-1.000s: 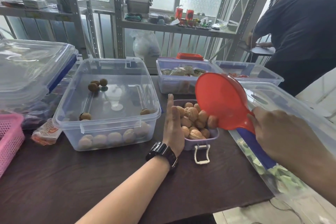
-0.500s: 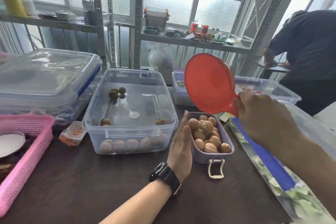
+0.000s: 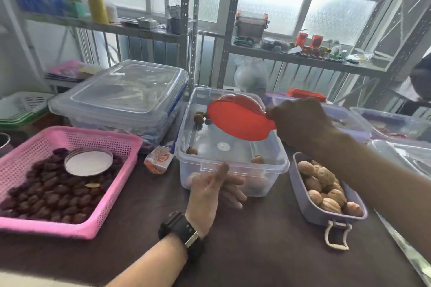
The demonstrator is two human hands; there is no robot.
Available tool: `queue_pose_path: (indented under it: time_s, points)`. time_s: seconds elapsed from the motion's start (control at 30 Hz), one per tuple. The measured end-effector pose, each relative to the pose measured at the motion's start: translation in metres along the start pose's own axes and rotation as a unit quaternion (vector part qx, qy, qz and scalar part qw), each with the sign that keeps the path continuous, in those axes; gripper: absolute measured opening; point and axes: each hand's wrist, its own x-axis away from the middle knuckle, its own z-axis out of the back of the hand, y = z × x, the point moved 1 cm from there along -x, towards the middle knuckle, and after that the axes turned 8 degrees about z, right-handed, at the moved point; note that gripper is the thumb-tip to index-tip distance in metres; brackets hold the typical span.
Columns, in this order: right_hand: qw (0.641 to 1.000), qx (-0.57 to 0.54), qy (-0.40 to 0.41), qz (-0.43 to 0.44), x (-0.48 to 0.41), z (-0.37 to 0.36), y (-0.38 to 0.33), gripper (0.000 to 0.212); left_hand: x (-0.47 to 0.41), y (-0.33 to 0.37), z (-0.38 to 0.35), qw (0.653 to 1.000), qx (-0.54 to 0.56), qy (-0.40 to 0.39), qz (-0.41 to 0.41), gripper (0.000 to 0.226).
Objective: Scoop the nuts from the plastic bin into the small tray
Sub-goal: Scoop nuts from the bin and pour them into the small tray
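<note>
A clear plastic bin [image 3: 277, 165] stands at the table's middle with a few nuts [image 3: 257, 159] left on its floor. My right hand [image 3: 300, 121] grips the handle of a red scoop [image 3: 238, 119], whose bowl hangs over the bin's far half, underside towards me. My left hand [image 3: 211, 190] rests flat against the bin's near wall, fingers apart, holding nothing. To the right sits the small lilac tray [image 3: 300, 196], heaped with walnuts [image 3: 326, 190].
A pink basket [image 3: 121, 170] of dark dried fruit with a white lid on top sits at the left. Behind it is a lidded clear box [image 3: 126, 95]. A small wrapped packet [image 3: 158, 158] lies beside the bin. More bins stand at the right; metal shelves at the back.
The scoop swung left from above the tray to over the bin. My left hand left the tray's side and now touches the bin's front. The view has turned left.
</note>
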Motion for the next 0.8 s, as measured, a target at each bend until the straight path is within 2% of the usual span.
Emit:
queue_pose_path:
  time_s: [0.13, 0.3, 0.37, 0.47, 0.57, 0.67, 0.8]
  points:
    - [0.988, -0.066, -0.128, 0.056, -0.017, 0.0, -0.002, 0.021, 0.001, -0.002, 0.002, 0.999, -0.022, 0.02, -0.015, 0.048]
    - [0.958, -0.164, -0.234, 0.025, -0.032, -0.001, 0.014, 0.009, 0.003, -0.001, 0.001, 0.999, -0.02, 0.017, -0.026, 0.048]
    - [0.944, -0.191, -0.266, 0.028, -0.039, -0.003, 0.018, 0.013, 0.003, 0.0, 0.001, 0.999, -0.02, 0.019, -0.026, 0.047]
    - [0.904, -0.287, -0.316, 0.025, -0.047, -0.013, 0.02, 0.033, 0.002, -0.002, 0.0, 0.999, -0.018, 0.018, -0.027, 0.044]
    - [0.863, -0.374, -0.34, 0.028, -0.051, -0.023, 0.015, 0.044, 0.0, -0.004, 0.001, 0.999, -0.022, 0.016, -0.029, 0.042]
    - [0.826, -0.43, -0.363, 0.023, -0.05, -0.03, 0.013, 0.029, 0.0, -0.005, 0.0, 0.999, -0.029, 0.015, -0.041, 0.037]
    - [0.758, -0.507, -0.41, 0.0, -0.04, -0.038, 0.016, 0.031, 0.0, -0.005, -0.002, 0.998, -0.031, 0.012, -0.058, 0.035]
